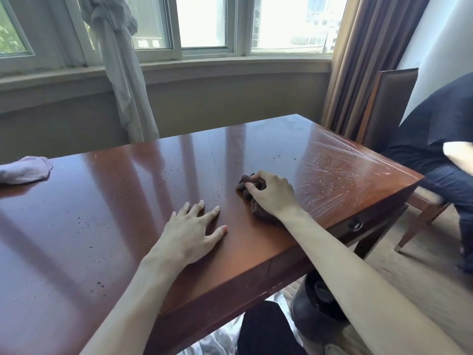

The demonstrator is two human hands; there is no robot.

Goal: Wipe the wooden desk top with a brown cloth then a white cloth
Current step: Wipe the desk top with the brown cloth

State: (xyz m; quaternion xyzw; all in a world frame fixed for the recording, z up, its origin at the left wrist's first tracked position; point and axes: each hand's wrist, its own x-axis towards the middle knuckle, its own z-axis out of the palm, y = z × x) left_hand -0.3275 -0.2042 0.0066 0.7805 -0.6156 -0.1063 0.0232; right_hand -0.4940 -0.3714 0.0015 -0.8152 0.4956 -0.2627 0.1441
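— While the right hand (271,192) clamps its fingers (252,187) on the brown cloth (249,193), right of centre on the table (128,213), what could go wrong?

— Left hand (194,226) lies flat, fingers apart. Streaks may remain far right; the white cloth (24,169) sits far left.

— Any writing?

— None readable.

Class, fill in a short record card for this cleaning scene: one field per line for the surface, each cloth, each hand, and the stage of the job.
Surface: wooden desk top, glossy, with white streaks near its right corner
Brown cloth: bunched on the desk, right of centre
White cloth: lying at the far left edge, untouched
Right hand: grips the brown cloth
Left hand: flat on the desk, fingers spread
Stage: brown-cloth wipe under way; white cloth not yet used
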